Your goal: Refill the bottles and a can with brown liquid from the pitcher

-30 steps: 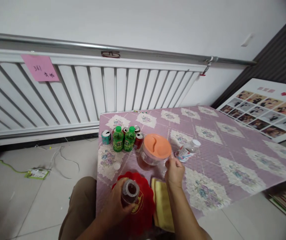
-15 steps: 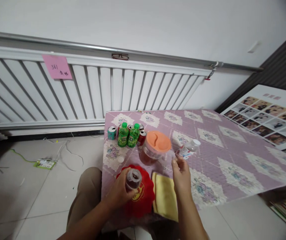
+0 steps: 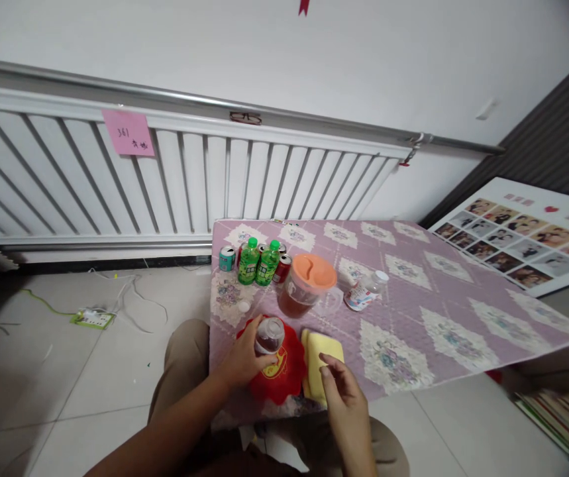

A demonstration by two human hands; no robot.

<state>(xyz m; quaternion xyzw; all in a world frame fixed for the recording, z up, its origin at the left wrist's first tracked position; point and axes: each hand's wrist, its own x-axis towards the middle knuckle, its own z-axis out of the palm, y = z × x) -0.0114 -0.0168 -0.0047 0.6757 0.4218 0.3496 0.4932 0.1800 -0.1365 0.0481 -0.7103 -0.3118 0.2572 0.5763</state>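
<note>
My left hand (image 3: 244, 358) is wrapped round a clear plastic bottle (image 3: 269, 336) with dark liquid inside, its uncapped mouth tilted toward me. The bottle is over a red scalloped mat (image 3: 291, 371) with a yellow print. Above a folded yellow cloth (image 3: 326, 346), my right hand (image 3: 348, 401) has its thumb and forefinger slightly apart, and nothing shows between them. Behind the mat stands a clear pitcher (image 3: 291, 303) of brown liquid with an orange lid (image 3: 316, 271). A small white cap (image 3: 244, 306) lies left of the pitcher.
Two green bottles (image 3: 248, 263) stand among several drink cans, including a teal can (image 3: 227, 258) and a red can (image 3: 283, 269). Right of the pitcher is a labelled, white-capped bottle (image 3: 365, 291). A radiator (image 3: 189, 179) runs behind the patterned tablecloth (image 3: 443, 298). A power strip (image 3: 93, 318) lies on the floor.
My right hand has moved away from the white-capped bottle, down and left toward me over the yellow cloth. My left hand keeps hold of the clear bottle. The view has shifted slightly.
</note>
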